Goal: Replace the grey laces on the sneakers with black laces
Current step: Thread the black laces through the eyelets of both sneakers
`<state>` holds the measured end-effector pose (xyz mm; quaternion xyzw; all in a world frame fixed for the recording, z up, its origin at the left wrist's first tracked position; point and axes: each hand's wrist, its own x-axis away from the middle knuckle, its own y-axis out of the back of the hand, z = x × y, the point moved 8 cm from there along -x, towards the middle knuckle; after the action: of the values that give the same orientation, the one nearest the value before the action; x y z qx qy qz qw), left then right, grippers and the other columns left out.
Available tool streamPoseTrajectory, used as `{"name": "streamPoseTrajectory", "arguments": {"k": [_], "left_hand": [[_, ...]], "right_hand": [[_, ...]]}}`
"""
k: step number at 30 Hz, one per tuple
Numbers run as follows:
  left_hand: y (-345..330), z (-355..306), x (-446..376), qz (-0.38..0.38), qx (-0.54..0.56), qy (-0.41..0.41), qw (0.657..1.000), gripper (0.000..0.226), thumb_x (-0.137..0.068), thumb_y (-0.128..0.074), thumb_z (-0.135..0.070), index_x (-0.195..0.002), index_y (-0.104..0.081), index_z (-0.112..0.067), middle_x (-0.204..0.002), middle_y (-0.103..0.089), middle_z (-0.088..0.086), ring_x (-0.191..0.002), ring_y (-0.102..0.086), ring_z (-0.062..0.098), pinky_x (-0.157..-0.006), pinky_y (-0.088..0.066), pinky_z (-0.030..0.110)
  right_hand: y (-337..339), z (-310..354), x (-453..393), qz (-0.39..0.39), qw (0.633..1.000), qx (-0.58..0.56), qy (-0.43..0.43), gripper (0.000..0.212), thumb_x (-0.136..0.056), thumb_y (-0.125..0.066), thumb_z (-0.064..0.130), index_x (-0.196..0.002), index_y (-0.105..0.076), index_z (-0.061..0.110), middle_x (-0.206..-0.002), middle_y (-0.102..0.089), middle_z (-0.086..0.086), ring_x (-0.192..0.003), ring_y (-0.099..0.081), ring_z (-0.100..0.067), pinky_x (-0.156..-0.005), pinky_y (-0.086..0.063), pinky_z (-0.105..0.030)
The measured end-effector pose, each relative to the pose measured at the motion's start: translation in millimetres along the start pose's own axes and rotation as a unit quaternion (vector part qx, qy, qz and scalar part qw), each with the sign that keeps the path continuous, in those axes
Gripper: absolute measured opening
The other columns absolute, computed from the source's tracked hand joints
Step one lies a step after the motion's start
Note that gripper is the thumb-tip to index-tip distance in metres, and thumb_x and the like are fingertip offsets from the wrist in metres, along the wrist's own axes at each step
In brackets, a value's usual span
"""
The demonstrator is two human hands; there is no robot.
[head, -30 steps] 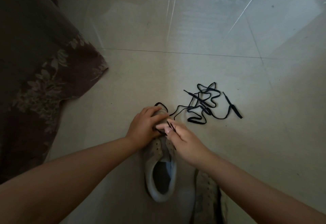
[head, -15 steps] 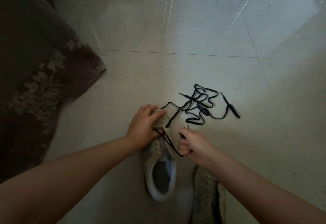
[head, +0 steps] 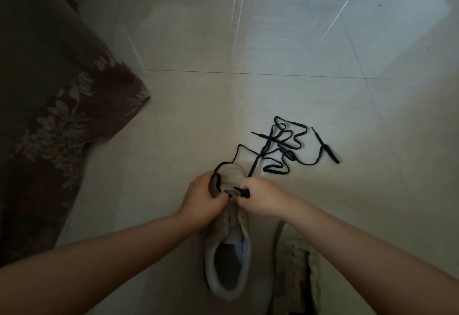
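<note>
I keep the shoe [head: 227, 240] flat on the floor [head: 273, 41], my left hand [head: 202, 203] curled round its toe to steady it, while my right hand [head: 260, 199] pinches the black lace [head: 242, 191] taut across the lowest eyelets.

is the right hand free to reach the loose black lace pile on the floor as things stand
Probably not yet: the right hand pinches the black lace at the sneaker. The floor toward the lace pile looks unobstructed.

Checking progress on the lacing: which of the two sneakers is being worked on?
The left sneaker: both hands grip its toe end, pulling black lace through. The right sneaker lies untouched beside it.
</note>
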<state>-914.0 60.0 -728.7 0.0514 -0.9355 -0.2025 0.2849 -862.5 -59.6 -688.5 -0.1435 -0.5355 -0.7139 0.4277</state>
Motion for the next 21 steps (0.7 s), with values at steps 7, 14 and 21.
{"name": "streamPoseTrajectory", "arguments": {"k": [7,14,21], "left_hand": [[-7,-13,-58,0.008,0.08,0.217,0.973,0.043,-0.078,-0.067,-0.041,-0.1,-0.062,-0.005,-0.109,-0.058,0.011,-0.099,-0.058,0.025,-0.092,-0.05,0.033],[0,-95,-46,0.104,0.357,0.064,0.926,0.024,-0.099,-0.035,-0.013,-0.083,-0.052,-0.009,-0.061,-0.065,-0.002,-0.066,-0.063,0.011,-0.079,-0.05,0.029],[104,-107,-12,-0.128,0.209,-0.19,0.951,0.01,-0.091,-0.059,-0.006,-0.095,-0.056,-0.015,-0.065,-0.044,0.001,-0.054,-0.04,0.004,-0.053,-0.035,0.014]], "right_hand": [[0,0,0,-0.015,0.999,-0.018,0.022,0.025,-0.094,-0.053,0.038,-0.073,-0.044,0.026,-0.07,-0.044,0.01,-0.075,-0.047,-0.014,-0.051,-0.029,-0.02],[-11,-6,0,-0.026,0.998,-0.049,0.022,0.035,-0.096,-0.045,0.041,-0.116,-0.057,0.014,-0.106,-0.063,-0.009,-0.095,-0.06,-0.024,-0.076,-0.047,-0.032],[2,-22,-10,-0.041,0.994,-0.096,-0.029,0.028,-0.099,-0.042,0.038,-0.106,-0.052,0.013,-0.087,-0.051,0.002,-0.085,-0.051,-0.016,-0.069,-0.037,-0.027]]}}
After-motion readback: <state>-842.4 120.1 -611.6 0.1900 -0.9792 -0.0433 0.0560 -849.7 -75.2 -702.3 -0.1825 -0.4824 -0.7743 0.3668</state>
